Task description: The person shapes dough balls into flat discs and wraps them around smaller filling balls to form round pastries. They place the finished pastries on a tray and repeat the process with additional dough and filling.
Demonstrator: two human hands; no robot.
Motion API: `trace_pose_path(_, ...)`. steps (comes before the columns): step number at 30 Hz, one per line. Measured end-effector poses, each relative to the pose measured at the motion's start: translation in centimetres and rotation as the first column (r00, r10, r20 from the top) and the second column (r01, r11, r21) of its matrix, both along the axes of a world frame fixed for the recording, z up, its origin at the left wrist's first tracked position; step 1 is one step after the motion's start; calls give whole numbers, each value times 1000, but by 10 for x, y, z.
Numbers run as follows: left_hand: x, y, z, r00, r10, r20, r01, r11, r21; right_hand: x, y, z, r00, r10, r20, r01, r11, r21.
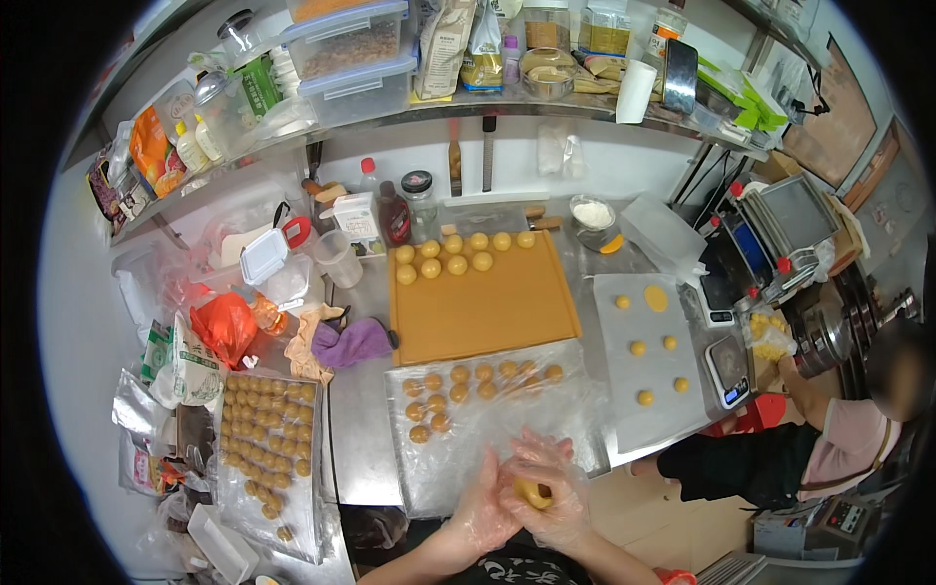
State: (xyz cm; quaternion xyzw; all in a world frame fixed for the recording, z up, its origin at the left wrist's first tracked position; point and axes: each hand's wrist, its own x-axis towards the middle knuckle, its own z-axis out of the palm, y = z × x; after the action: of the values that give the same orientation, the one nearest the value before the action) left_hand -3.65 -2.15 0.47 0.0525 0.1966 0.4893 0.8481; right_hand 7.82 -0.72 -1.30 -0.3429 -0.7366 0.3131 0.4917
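Both my hands wear clear plastic gloves and meet near the front edge of the steel table. My right hand (548, 486) is curled around a piece of yellow dough (532, 491) with a dark opening in it. Against its side rests my left hand (486, 504), fingers extended; whether it also grips the dough is unclear. Just beyond them lies a plastic-covered tray (475, 475) with rows of brownish balls (459, 374). Behind it, an orange-brown board (482, 314) carries smooth yellow balls (456, 265) along its far side.
At right, a paper sheet (621, 431) bears small dough balls and a flattened round (656, 297), beside digital scales (727, 365). A person (848, 446) reaches toward a bag of yellow pieces. At left are a ball-filled tray (292, 541) and a purple cloth (351, 344). A loaded shelf (468, 108) spans above.
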Motion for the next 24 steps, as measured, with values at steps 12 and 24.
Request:
trace_pose_path(12,5,-11,-11,989,129,-73,-123,989,84,-12,-1,13,992,16,123,-25,997,70)
trace_pose_path(24,-7,-11,3,987,-4,-160,16,997,75,-4,-12,20,987,39,156,-34,999,-34)
